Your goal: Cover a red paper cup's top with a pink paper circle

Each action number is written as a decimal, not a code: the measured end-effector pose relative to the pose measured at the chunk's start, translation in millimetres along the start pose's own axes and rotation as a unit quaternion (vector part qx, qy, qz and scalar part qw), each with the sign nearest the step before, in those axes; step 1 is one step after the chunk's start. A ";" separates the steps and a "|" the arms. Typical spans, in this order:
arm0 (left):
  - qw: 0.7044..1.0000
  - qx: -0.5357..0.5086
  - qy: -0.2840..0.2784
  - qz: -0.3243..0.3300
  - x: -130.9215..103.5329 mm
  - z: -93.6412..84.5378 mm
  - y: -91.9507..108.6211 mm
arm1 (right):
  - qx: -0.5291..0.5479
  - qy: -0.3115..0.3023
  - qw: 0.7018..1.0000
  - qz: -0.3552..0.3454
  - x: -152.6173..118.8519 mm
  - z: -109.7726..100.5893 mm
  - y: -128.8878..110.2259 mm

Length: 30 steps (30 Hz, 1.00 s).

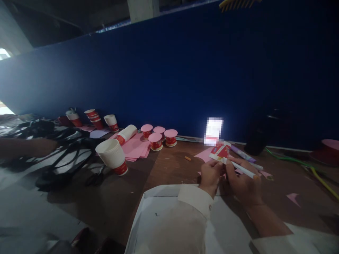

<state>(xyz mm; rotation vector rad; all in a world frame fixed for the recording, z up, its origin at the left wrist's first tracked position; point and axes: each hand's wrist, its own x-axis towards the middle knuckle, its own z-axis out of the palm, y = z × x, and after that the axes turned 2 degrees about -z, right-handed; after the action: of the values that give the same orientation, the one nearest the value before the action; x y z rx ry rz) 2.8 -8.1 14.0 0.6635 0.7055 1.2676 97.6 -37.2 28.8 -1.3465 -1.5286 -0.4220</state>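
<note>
"Just below the bright screen (213, 131), what are the hands doing?"

"The left hand (211, 178) has its grip closed on a red-and-white paper cup (221, 151). Its fingertips cover the lower edge, so I can't make out the whole shape."

"And the right hand (244, 185)?"

"Below the screen too, a little to its right, with the grip wrapped round a white stick (245, 170). The stick's upper end overlaps the cup; I can't tell whether they touch."

"Can you read the screen?"

"No, it's only a blocky blur. Right of it on the table (169, 173), a purple tube (241, 153) runs partly behind the stick, and a dark shape (256, 137) nearly sinks into the shadow."

"What about left of it?"

"Four pink-topped cups (155, 140) stand grouped, the rear ones partly covered. Further left of the screen are pink sheets (136, 148), half hidden by a tall cup stack (112, 155)."

"Anything cut off?"

"Farthest left of the screen, another person's forearm (23, 147) enters from outside the view, its hand too blurred to make out."
</note>
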 end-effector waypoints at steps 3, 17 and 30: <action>1.000 0.002 -0.004 0.001 0.5 -1.1 -1.3 | 0.004 0.000 1.000 -0.005 0.0 0.3 1.0; 1.000 0.005 0.008 -0.016 0.9 0.6 0.3 | 0.023 -0.018 0.999 -0.017 -0.8 0.8 2.2; 1.000 0.013 0.002 -0.011 0.8 -1.1 -1.7 | 0.037 -0.019 0.999 0.019 -2.0 1.2 -2.7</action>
<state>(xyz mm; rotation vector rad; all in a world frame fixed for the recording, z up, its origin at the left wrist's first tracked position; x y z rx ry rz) 3.1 -7.6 11.9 0.6721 0.7319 1.2413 94.4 -38.2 27.6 -1.3301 -1.5324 -0.3145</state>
